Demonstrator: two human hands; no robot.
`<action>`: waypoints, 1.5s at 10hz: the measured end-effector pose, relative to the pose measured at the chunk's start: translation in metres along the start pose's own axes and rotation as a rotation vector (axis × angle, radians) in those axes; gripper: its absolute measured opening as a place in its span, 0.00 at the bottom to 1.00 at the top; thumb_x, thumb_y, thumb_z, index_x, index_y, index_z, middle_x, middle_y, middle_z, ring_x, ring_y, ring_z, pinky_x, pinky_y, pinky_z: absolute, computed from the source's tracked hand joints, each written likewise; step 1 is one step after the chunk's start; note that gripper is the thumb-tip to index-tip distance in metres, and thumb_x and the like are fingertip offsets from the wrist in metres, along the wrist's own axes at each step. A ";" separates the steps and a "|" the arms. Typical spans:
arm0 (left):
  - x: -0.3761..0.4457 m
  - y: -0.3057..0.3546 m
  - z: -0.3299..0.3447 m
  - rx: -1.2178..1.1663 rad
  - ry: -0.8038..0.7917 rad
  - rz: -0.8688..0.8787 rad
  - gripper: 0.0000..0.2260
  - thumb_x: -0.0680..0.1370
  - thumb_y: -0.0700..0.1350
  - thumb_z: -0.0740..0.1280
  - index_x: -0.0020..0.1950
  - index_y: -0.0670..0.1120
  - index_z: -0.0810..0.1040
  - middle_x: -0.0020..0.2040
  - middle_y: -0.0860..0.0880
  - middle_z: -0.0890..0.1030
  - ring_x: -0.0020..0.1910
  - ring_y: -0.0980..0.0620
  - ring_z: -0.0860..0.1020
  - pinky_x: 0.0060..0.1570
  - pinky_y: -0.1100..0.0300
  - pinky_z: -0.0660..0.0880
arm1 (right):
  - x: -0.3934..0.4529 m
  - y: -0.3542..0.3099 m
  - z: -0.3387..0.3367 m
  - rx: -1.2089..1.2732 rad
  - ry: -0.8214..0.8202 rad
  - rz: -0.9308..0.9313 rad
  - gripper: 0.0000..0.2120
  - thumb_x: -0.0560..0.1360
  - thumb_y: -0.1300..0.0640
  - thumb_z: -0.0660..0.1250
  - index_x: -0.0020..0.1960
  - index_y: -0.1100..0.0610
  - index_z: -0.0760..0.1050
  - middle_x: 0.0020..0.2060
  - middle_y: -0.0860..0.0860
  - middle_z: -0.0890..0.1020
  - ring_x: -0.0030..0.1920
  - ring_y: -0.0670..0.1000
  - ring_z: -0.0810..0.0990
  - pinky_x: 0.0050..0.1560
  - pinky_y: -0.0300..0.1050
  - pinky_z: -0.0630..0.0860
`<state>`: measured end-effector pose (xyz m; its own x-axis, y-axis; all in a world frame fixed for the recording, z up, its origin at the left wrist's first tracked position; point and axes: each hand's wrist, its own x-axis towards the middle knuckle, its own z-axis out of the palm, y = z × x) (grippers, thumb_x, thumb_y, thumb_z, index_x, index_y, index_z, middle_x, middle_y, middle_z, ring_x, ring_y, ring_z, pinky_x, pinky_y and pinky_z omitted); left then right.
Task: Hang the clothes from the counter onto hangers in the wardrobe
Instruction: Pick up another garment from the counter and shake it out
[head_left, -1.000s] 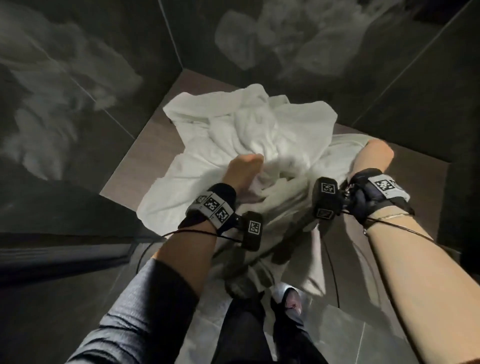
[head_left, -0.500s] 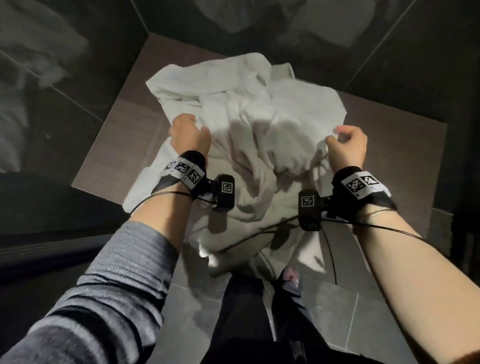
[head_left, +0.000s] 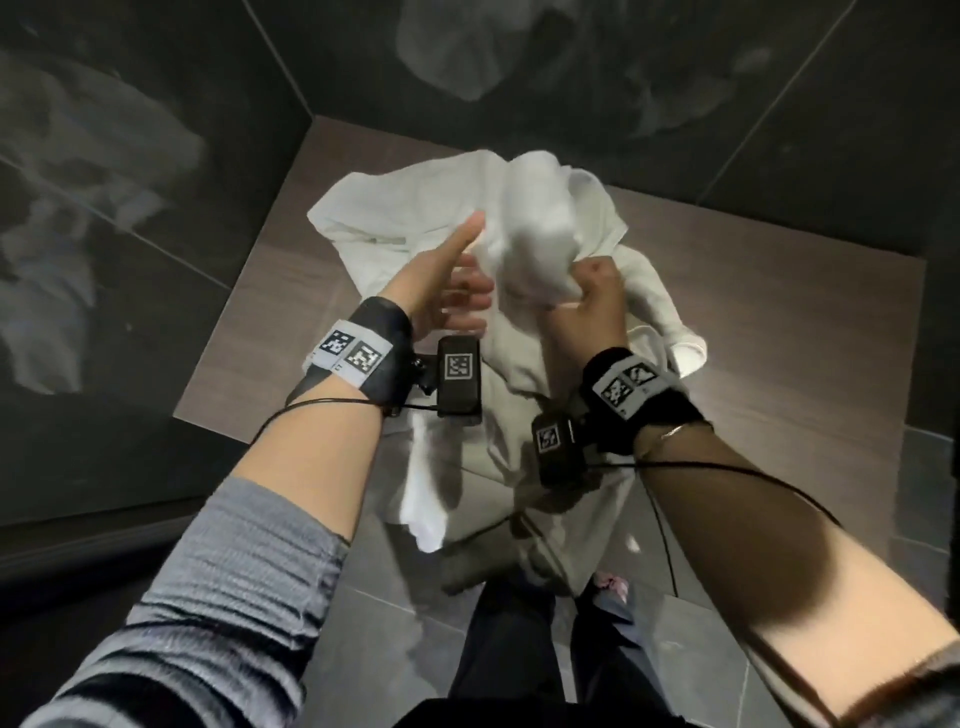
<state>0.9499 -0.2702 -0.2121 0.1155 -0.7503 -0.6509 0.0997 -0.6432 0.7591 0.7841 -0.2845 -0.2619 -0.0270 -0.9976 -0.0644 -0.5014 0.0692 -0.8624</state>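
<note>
A crumpled white garment (head_left: 561, 270) of soft, thick cloth lies heaped on a brown surface (head_left: 779, 312) with a faint wood grain. The cloth is deeply creased and folded over itself; its far part rests flat on the surface, and its near part spills over the front edge and hangs toward the floor (head_left: 363, 597), ending in a bright white tip.

The surface sits in a corner, closed in by glossy dark walls (head_left: 156, 78) of large panels with thin seams. Pale, cloudy reflections of the garment show in the walls behind and to the left of it. The floor below the garment is dark grey tile.

Above the middle of the garment, the right hand (head_left: 592, 301) has its fingers curled tight around a raised bunch of the cloth, lifting it into a blurred white peak. The left hand (head_left: 447, 291), just left of that bunch, is spread: thumb pointing away, fingers apart and relaxed, gripping nothing. Whether its fingertips brush the cloth cannot be told.

Each wrist wears a black band (head_left: 363, 358) bearing black-and-white square code tags, with a small black box attached and thin black cables trailing back over the garment. The left forearm has a grey ribbed sleeve (head_left: 208, 597) pushed up; the right forearm is bare.
</note>
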 end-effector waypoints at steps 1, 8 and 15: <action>-0.005 -0.004 -0.022 -0.130 -0.059 -0.111 0.36 0.65 0.74 0.64 0.58 0.46 0.79 0.50 0.45 0.84 0.47 0.47 0.83 0.48 0.52 0.80 | -0.026 0.004 0.019 -0.128 -0.205 -0.240 0.07 0.63 0.58 0.75 0.41 0.51 0.83 0.49 0.54 0.78 0.53 0.60 0.75 0.55 0.61 0.71; -0.039 0.002 -0.080 -0.436 0.350 0.076 0.12 0.76 0.41 0.58 0.56 0.38 0.73 0.50 0.38 0.80 0.41 0.42 0.83 0.46 0.51 0.79 | -0.022 0.011 0.006 -0.158 -0.268 0.218 0.13 0.70 0.51 0.71 0.50 0.55 0.75 0.45 0.53 0.80 0.47 0.55 0.78 0.45 0.43 0.70; -0.053 -0.006 0.023 0.543 -0.310 -0.151 0.08 0.70 0.46 0.71 0.44 0.42 0.80 0.39 0.45 0.81 0.38 0.48 0.79 0.44 0.57 0.79 | -0.023 -0.040 -0.056 -0.138 -0.561 0.040 0.19 0.68 0.59 0.66 0.59 0.56 0.74 0.32 0.46 0.73 0.31 0.39 0.72 0.34 0.32 0.67</action>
<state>0.9201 -0.2302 -0.1824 -0.1596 -0.6021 -0.7823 -0.4317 -0.6701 0.6038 0.7562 -0.2650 -0.1973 0.3955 -0.8342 -0.3844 -0.6184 0.0676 -0.7830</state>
